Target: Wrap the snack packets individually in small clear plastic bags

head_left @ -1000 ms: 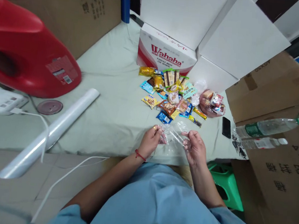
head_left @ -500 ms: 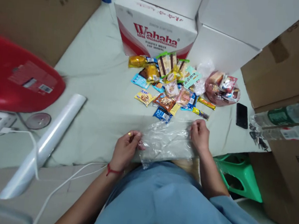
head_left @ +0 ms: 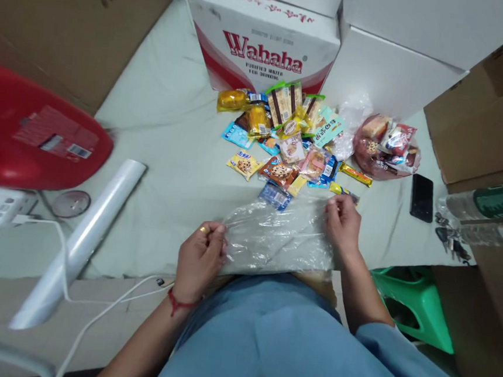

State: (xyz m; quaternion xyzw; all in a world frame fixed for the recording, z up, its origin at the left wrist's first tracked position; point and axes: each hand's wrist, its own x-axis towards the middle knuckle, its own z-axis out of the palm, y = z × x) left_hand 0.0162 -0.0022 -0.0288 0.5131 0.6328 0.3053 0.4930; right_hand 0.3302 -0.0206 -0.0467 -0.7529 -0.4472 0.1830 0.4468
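A clear plastic bag point(head_left: 277, 240) is stretched between my two hands at the table's front edge. My left hand point(head_left: 204, 255), with a gold ring and a red cord at the wrist, pinches its left side. Closed fingers of my right hand point(head_left: 343, 220) grip the opposite side. Just beyond the bag lies a heap of wrapped snacks: a blue packet point(head_left: 275, 195) partly behind the film, a yellow cookie packet point(head_left: 243, 164), a brown cookie packet point(head_left: 279, 171) and several others. A yellow-wrapped stick point(head_left: 342, 189) lies right by my right fingertips.
Behind the snacks stands a white and red Wahaba-style water carton point(head_left: 263, 54). A pink bag of snacks point(head_left: 385, 144), a phone point(head_left: 422, 197), keys point(head_left: 450, 235) and plastic bottles point(head_left: 492, 201) are on the right. Leftward lie a plastic film roll point(head_left: 84, 238) and a red container point(head_left: 40, 129). A green stool point(head_left: 421, 309) stands below.
My hands have moved apart, the left one leftward and the right one slightly rightward. The bag between them is now spread wider and flatter, reaching over the blue packet.
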